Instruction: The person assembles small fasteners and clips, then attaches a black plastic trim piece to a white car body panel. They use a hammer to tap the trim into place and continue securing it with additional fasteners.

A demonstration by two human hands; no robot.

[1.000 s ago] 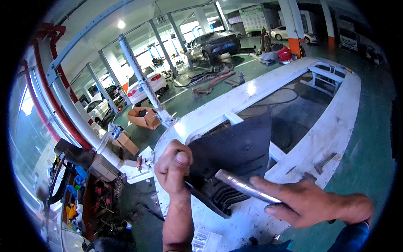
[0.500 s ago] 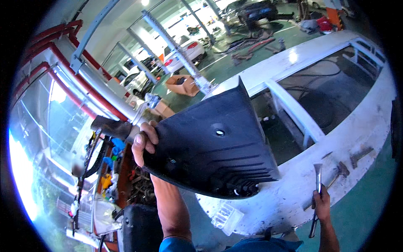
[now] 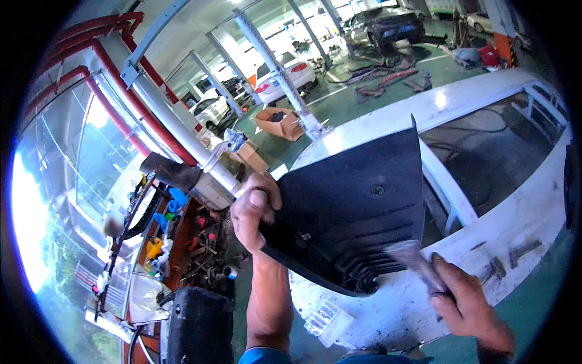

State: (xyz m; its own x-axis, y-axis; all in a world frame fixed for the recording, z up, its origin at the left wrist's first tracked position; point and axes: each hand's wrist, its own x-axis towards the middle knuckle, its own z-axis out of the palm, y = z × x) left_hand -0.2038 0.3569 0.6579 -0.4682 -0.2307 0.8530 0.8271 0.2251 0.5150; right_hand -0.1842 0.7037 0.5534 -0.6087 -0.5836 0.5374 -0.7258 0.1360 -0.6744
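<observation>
Up in front of me, my left hand (image 3: 257,209) grips the left edge of a black ribbed plastic panel (image 3: 345,182), fingers curled over its rim. The panel is tilted, with a small round hole in its upper part and ridges toward its lower right. My right hand (image 3: 464,297) is closed around a metal bar with a flared flat end (image 3: 415,261). That end is blurred and overlaps the panel's lower right edge; I cannot tell whether they touch. Below lies a large white vehicle body panel (image 3: 388,309) with framed window openings.
Two hammer-like tools (image 3: 496,267) lie on the white panel's right part. A clear compartment box (image 3: 327,321) sits at its near left edge. On the left are a shelf of tools and parts (image 3: 203,249) and a black case (image 3: 200,327). Farther off stand a cardboard box (image 3: 279,124) and parked cars (image 3: 385,27).
My right hand has risen and moved left with the metal bar, bringing its flared end up to the black panel. The panel and my left hand appear farther right and more tilted.
</observation>
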